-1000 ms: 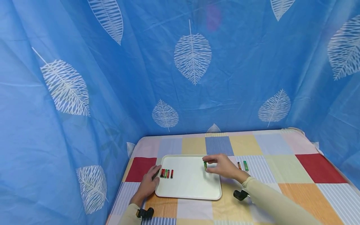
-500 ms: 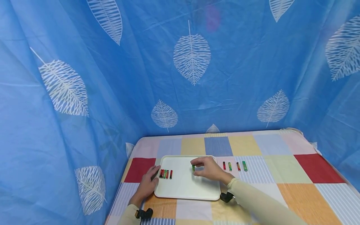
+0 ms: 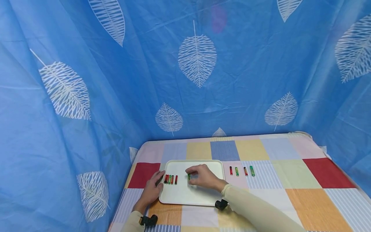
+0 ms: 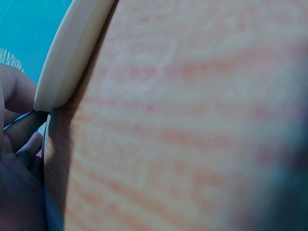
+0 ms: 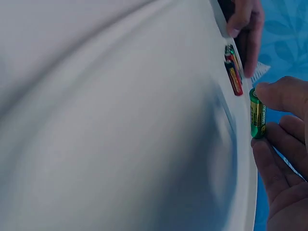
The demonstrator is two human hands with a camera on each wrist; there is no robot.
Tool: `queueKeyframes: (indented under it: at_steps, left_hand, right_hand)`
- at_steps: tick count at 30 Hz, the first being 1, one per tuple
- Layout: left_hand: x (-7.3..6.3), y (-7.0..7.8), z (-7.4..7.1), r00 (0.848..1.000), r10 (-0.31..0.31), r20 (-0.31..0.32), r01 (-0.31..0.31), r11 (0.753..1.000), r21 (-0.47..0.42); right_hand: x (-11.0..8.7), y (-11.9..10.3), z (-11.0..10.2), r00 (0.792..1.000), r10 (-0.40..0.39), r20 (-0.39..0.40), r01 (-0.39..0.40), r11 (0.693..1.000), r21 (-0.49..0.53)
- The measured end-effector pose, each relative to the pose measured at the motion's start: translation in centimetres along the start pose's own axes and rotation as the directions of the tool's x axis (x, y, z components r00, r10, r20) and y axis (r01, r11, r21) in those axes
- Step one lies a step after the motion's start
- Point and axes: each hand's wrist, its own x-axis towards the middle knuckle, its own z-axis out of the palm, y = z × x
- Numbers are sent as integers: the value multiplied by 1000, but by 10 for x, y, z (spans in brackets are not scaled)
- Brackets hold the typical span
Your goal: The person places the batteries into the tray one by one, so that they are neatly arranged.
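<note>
My right hand [image 3: 203, 176] is above the white tray [image 3: 197, 196] and pinches a green battery [image 5: 258, 114] by its two ends, between thumb and fingertips. Farther left, a row of red and green batteries [image 3: 171, 179] lies on the tray near its left rim, side by side. My left hand [image 3: 152, 188] holds the tray at that left rim. In the left wrist view, its fingers [image 4: 29, 127] reach around the tray's edge [image 4: 72, 53]. The right wrist view shows part of the battery row [image 5: 233, 72] beside the left hand [image 5: 248, 29].
To the right of the tray, several red and green batteries [image 3: 237, 171] lie spaced apart on the patchwork tablecloth [image 3: 310, 206]. A blue curtain [image 3: 232, 80] with white leaves hangs behind the table and along its sides.
My right hand has carried the green battery leftward across the tray, towards the row. Batteries on the cloth, partly covered by the hand before, now show. The left hand stays at the rim.
</note>
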Motion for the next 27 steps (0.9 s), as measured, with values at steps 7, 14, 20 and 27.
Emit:
queueKeyframes:
  at_steps: [7, 14, 20, 27]
  left_hand:
    - [-1, 0, 0, 1000, -7, -1, 7, 1000, -12]
    - [-1, 0, 0, 1000, -24, 1, 24, 1000, 1]
    - [0, 2, -1, 999, -36, 7, 36, 999, -15]
    - [-1, 1, -1, 999, -37, 10, 37, 999, -4]
  right_hand:
    - [10, -4, 12, 1000, -1, 8, 1, 1000, -27]
    - [17, -8, 24, 1000, -6, 22, 7, 998, -57]
    - [24, -11, 34, 1000, -15, 14, 16, 998, -54]
    - [31, -14, 43, 1000, -16, -3, 16, 995, -95]
